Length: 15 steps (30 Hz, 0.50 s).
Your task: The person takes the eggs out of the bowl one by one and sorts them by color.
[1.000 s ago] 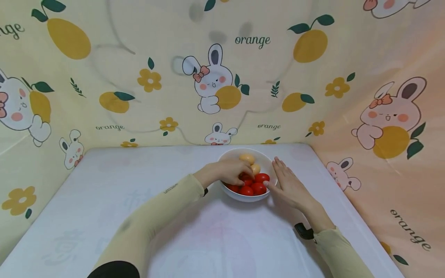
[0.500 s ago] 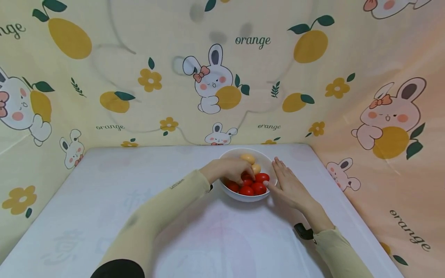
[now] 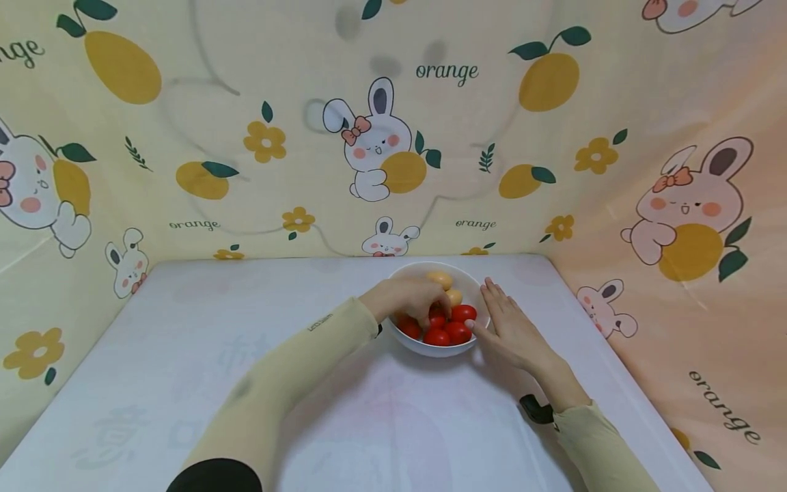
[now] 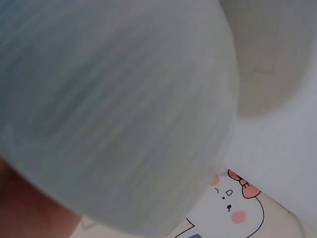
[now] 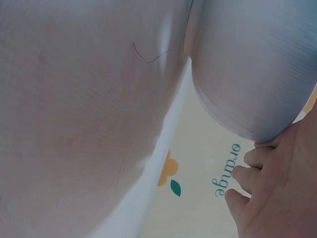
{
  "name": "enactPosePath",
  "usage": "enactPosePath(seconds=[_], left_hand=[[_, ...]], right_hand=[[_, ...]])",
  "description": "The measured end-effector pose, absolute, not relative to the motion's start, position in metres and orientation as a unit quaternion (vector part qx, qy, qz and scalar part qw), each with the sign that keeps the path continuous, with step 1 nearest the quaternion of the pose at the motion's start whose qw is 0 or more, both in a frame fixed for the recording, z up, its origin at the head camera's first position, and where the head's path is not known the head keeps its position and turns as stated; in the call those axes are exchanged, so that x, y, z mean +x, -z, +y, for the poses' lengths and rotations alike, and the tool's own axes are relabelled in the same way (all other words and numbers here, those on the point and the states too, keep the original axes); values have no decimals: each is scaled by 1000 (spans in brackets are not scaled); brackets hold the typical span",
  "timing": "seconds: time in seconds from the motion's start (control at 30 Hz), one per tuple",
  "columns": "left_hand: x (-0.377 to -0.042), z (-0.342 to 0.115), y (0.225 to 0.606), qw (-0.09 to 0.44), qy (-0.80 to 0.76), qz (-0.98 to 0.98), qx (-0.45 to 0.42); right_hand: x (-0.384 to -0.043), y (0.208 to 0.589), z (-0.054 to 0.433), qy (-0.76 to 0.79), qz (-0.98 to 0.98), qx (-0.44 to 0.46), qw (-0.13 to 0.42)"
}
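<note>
A white bowl stands toward the back of the table. In it are several glossy red oval things like small tomatoes and two pale yellow oval ones. My left hand reaches over the left rim, its curled fingers around a red oval thing and hiding part of it. Against the bowl's right side my right hand lies with straight fingers, the thumb at the rim. The bowl's outer wall fills much of the left wrist view. Fingers touch the bowl's wall in the right wrist view.
A white cloth covers the table. Behind and to the sides hangs a cream sheet printed with rabbits, oranges and flowers. Black straps show at the wrists.
My left hand and forearm have shifted slightly right and deeper into the bowl. The two yellow things have edged a little to the right. My right hand stays in place.
</note>
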<state>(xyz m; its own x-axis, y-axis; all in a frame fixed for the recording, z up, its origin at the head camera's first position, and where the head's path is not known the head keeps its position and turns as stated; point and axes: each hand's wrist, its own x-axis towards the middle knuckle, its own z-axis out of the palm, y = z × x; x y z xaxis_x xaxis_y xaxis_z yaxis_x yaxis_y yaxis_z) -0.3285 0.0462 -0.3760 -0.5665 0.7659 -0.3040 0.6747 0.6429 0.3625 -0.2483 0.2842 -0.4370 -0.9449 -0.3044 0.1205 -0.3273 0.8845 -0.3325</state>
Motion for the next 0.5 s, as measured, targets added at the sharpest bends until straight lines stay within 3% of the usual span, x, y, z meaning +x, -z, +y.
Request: enactPosePath(seconds=[0.5], left_hand=[[-333, 36, 382, 181, -148, 870, 434]], right_hand=[[-247, 435, 283, -177, -970, 160, 33]])
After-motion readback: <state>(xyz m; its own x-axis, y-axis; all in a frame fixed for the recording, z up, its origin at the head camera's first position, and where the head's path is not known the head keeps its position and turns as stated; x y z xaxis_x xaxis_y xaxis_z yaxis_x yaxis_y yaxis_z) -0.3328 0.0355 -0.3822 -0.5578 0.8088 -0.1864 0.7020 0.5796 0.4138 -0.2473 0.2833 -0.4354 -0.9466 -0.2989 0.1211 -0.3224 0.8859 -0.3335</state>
